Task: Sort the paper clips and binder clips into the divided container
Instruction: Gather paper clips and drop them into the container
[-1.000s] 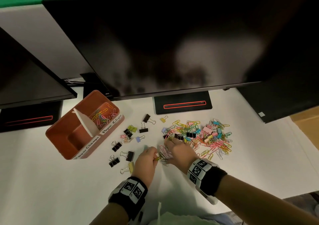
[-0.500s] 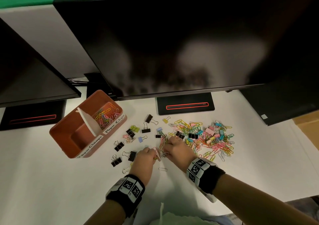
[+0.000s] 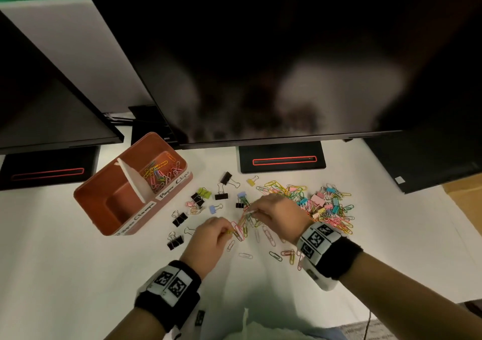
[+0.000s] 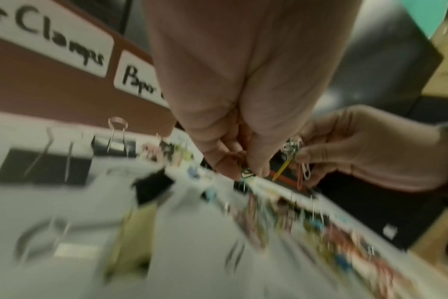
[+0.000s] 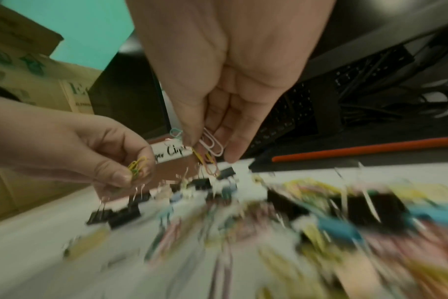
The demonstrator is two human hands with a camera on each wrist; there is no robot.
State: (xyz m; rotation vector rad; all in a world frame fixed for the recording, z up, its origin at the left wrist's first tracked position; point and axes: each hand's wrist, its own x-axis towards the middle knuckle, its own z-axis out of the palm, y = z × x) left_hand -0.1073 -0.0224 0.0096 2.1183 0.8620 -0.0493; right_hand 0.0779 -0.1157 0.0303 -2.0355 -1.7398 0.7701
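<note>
My left hand (image 3: 226, 231) pinches a few yellow and green paper clips (image 5: 137, 168) just above the table. My right hand (image 3: 249, 211) pinches a bunch of white, pink and yellow paper clips (image 5: 210, 144), lifted a little off the pile. A big heap of coloured paper clips and small binder clips (image 3: 326, 204) lies to the right of my hands. Black binder clips (image 3: 179, 218) are scattered to the left. The orange divided container (image 3: 88, 204) stands at left; its far compartment holds paper clips (image 3: 159, 174), its near compartment looks empty.
A large dark monitor (image 3: 260, 52) overhangs the back of the white table, its stand (image 3: 283, 161) just behind the clips. A second monitor (image 3: 39, 105) stands at left. Loose paper clips (image 3: 284, 253) lie near my right wrist.
Both hands have lifted slightly with paper clips pinched in them and drawn apart; a few clips have dropped onto the table near my right wrist.
</note>
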